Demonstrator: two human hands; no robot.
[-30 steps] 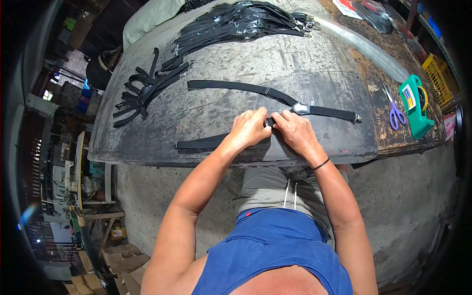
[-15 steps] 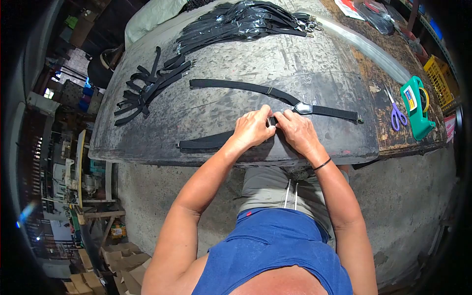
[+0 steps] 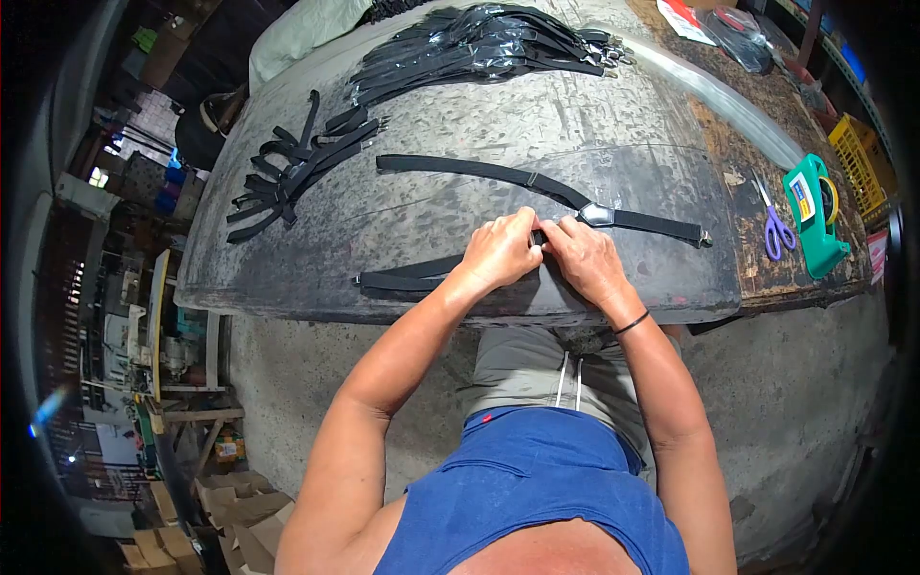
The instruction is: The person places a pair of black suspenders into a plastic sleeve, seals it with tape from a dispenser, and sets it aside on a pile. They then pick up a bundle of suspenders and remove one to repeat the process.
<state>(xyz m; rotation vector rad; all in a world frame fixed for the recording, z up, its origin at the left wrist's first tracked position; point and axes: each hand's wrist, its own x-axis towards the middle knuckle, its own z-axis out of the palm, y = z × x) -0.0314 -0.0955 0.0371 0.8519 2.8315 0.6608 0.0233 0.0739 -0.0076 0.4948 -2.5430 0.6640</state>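
Note:
My left hand (image 3: 501,251) and my right hand (image 3: 583,257) meet near the table's front edge, fingers pinched round a black elastic strap (image 3: 407,276). One end of that strap lies on the table to the left of my left hand. A small dark part of it shows between my fingertips; the detail there is hidden. Just beyond my hands lies the upper strap (image 3: 460,166), running to a shiny dark joining piece (image 3: 596,215) and on to a metal clip (image 3: 706,238) at the right.
A looped strap bundle (image 3: 287,177) lies at the left, and a large pile of straps (image 3: 479,43) at the back. On the right are purple-handled scissors (image 3: 777,233), a green tape dispenser (image 3: 813,216), clear plastic sleeves (image 3: 714,96) and a yellow crate (image 3: 860,163).
My fingertips have shifted slightly and less of the small part between them shows. The whole view has moved a little, so the things on the table appear slightly further right.

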